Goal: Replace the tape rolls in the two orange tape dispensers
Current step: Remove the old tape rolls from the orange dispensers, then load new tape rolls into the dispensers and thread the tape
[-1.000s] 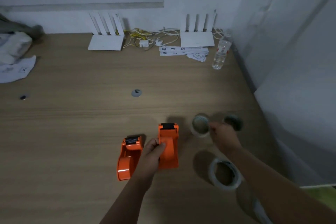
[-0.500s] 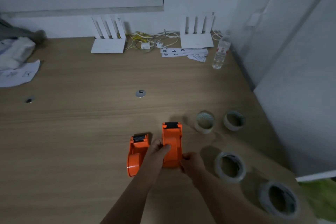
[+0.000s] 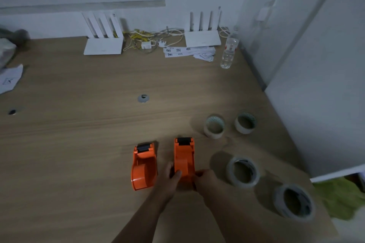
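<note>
Two orange tape dispensers lie on the wooden desk (image 3: 79, 144). The left dispenser (image 3: 143, 165) rests on its side, apart from my hands, its round bay showing no roll. The right dispenser (image 3: 184, 159) stands with its black cutter end pointing away. My left hand (image 3: 170, 178) grips its near left side and my right hand (image 3: 205, 180) grips its near right side. Two small used cores (image 3: 214, 126) (image 3: 245, 122) stand to the right. Two larger tape rolls (image 3: 243, 171) (image 3: 293, 202) lie nearer the desk's right edge.
Two white routers (image 3: 102, 45) (image 3: 203, 38), tangled cables (image 3: 150, 40), paper labels (image 3: 187, 52) and a water bottle (image 3: 229, 51) sit along the back wall. A round grommet (image 3: 143, 98) marks the desk's middle. A white cabinet (image 3: 316, 85) borders the right side.
My right hand left the small cores at the right and came back onto the near end of the right dispenser. My left hand stayed on that dispenser.
</note>
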A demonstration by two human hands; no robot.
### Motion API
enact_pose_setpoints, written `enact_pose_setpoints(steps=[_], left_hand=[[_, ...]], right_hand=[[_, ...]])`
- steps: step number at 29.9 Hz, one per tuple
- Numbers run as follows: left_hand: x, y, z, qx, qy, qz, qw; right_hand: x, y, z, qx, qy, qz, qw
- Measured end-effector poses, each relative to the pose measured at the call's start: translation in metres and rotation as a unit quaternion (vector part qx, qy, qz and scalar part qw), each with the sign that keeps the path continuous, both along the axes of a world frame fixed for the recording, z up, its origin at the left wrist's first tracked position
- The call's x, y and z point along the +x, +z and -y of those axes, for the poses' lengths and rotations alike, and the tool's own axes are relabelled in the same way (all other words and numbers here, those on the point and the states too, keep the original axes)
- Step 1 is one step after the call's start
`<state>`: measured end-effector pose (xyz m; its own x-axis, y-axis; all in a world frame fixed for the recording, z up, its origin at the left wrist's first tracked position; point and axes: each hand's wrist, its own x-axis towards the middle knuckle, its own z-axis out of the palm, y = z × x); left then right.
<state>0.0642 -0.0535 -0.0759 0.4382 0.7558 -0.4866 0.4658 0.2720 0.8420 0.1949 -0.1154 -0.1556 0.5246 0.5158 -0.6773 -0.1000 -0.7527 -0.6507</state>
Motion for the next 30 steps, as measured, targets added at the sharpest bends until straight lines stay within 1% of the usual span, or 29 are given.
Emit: enact_pose_setpoints(steps=[1,2,5,6,10,12,14,16,19,21,25,27,30], left_hand=[[0.0,-0.002,0.001,0.002,-0.001,0.001,1.0],[0.0,-0.004,0.002,0.002,-0.001,-0.001,1.0],[-0.001,-0.008,0.004,-0.003,0.004,-0.004,1.0],[-0.002,-0.008,0.004,-0.007,0.004,-0.004,1.0],[-0.002,-0.009,0.004,-0.015,0.001,-0.008,1.0],[-0.002,-0.011,0.003,-0.025,-0.008,-0.02,0.999],[-0.002,-0.012,0.003,-0.026,0.003,-0.034,0.999],[0.0,-0.008,0.002,-0.003,0.049,-0.031,0.998],[0.005,0.005,-0.003,0.058,0.129,-0.002,0.99],[0.01,0.013,-0.008,0.094,0.142,0.015,0.985],[0.03,0.031,-0.015,0.131,0.105,0.064,0.984],[0.044,0.035,-0.016,0.149,0.068,0.065,0.984],[0.068,0.044,-0.007,0.127,0.005,0.082,0.989]], right_hand=[[0.001,-0.012,0.001,-0.008,0.002,-0.001,1.0],[0.001,-0.008,0.002,-0.015,0.006,0.007,1.0],[-0.006,0.039,0.003,-0.017,0.008,0.032,0.999],[-0.006,0.045,0.003,-0.019,0.01,0.039,0.999],[-0.007,0.051,0.004,-0.025,0.015,0.056,0.998],[-0.008,0.05,0.005,-0.032,0.015,0.055,0.998],[-0.008,0.054,0.007,-0.039,0.02,0.066,0.997],[-0.006,0.063,0.008,-0.036,0.028,0.093,0.995],[0.0,0.075,0.007,-0.016,0.04,0.128,0.991],[0.006,0.084,0.005,0.005,0.047,0.146,0.988],[0.021,0.102,0.004,0.032,0.06,0.197,0.978],[0.032,0.11,0.007,0.038,0.053,0.209,0.976],[0.051,0.115,0.018,0.043,0.019,0.223,0.974]])
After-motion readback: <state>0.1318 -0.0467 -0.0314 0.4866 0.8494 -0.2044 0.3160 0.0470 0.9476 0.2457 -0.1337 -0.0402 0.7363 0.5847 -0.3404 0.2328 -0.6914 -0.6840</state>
